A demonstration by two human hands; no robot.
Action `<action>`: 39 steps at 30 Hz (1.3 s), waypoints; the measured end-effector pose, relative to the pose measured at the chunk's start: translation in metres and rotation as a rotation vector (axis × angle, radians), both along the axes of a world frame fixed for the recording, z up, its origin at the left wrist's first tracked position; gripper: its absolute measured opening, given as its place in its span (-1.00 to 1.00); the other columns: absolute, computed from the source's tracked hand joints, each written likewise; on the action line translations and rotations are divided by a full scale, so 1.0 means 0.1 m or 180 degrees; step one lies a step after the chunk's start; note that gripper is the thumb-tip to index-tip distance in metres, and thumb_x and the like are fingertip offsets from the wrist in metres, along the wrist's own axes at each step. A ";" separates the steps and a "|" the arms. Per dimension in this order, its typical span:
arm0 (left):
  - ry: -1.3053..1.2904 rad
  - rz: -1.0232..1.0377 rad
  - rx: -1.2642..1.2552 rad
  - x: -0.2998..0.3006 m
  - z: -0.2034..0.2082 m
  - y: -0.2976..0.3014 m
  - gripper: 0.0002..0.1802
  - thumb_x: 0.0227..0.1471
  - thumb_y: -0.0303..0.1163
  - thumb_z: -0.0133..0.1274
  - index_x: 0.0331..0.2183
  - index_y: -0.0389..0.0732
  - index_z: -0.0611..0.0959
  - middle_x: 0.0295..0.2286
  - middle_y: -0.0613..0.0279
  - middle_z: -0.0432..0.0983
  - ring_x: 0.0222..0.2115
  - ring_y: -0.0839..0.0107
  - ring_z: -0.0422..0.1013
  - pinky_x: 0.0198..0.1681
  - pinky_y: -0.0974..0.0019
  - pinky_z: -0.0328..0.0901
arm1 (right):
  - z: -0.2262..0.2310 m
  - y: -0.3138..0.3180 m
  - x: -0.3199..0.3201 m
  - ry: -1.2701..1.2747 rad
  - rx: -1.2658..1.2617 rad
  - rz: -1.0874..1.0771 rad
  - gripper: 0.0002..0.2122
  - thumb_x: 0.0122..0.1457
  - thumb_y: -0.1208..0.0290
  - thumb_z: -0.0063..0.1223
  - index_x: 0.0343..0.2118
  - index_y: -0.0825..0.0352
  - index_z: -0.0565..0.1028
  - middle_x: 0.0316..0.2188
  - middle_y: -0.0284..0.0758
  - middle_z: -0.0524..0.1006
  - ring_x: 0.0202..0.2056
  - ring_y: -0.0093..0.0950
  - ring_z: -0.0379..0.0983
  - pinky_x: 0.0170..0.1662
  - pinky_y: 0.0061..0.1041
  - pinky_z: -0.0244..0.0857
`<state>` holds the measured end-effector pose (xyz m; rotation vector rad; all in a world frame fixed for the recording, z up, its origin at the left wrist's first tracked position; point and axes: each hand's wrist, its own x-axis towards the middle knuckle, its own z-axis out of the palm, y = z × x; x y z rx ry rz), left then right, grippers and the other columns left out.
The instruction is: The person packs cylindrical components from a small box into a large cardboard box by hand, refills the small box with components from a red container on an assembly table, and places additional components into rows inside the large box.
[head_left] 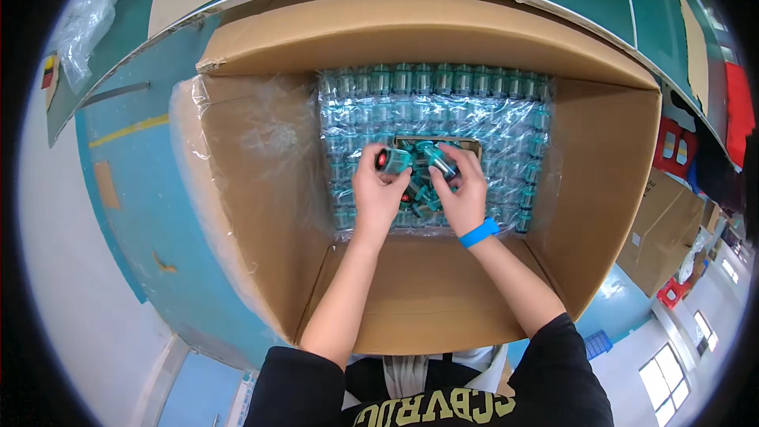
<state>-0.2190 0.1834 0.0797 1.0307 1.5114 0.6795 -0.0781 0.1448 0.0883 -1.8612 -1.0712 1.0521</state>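
Note:
Both my hands reach down into a large open cardboard box (261, 190). My left hand (376, 190) grips a small teal cylindrical part with a red end (393, 160). My right hand (462, 194), with a blue wristband, holds another teal cylindrical part (439, 161). Between and under the hands sits a small cardboard tray (437, 141) with several loose teal parts. Beneath it lies a packed layer of the same teal parts (431, 99) in neat rows, covered with clear plastic film.
The box flaps stand open on all sides; clear plastic liner (261, 134) drapes the left wall. The box rests on a teal surface (134, 190). A clear plastic bag (91, 12) lies at upper left. More cardboard boxes (664, 229) stand at right.

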 end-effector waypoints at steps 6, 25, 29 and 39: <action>0.0442 0.0142 0.0440 0.06 -0.17 0.11 -0.37 -0.14 -0.63 0.14 0.05 -0.23 0.41 -0.48 0.13 0.48 -0.47 0.44 0.44 -0.41 0.36 0.34 | -0.15 0.33 -0.34 -0.0339 0.0220 -0.0081 -0.68 0.07 0.50 0.14 -0.08 0.41 0.48 -0.16 -0.17 0.51 -0.43 -0.46 0.44 -0.40 -0.52 0.39; 0.1243 -0.0429 0.1461 -0.58 -0.77 1.10 -0.48 -0.28 -0.61 0.11 -0.12 -0.37 0.55 -0.08 -0.08 0.41 -0.06 0.00 0.36 0.02 0.17 0.27 | -0.88 1.27 -0.66 -0.0974 0.1370 0.0861 -0.63 -0.05 0.52 0.20 -0.11 0.41 0.47 -0.10 -0.10 0.49 -0.06 -0.10 0.37 0.00 -0.24 0.29; 0.1428 -0.0355 0.1716 -0.59 -0.85 1.14 -0.50 -0.27 -0.62 0.09 -0.13 -0.34 0.55 -0.08 -0.05 0.42 -0.06 0.02 0.36 0.04 0.17 0.26 | -0.97 1.33 -0.67 -0.1446 0.1465 0.1068 -0.62 -0.10 0.58 0.16 -0.13 0.43 0.46 -0.08 -0.11 0.46 -0.06 -0.10 0.37 0.01 -0.22 0.27; 0.1363 -0.0619 0.1799 -0.60 -0.99 1.18 -0.49 -0.24 -0.60 0.12 -0.11 -0.26 0.59 -0.08 0.00 0.45 -0.04 0.08 0.38 0.07 0.23 0.24 | -1.18 1.36 -0.61 -0.2149 0.1508 0.1416 -0.62 -0.13 0.58 0.16 -0.15 0.43 0.48 -0.11 -0.14 0.48 -0.07 -0.18 0.38 0.06 -0.27 0.26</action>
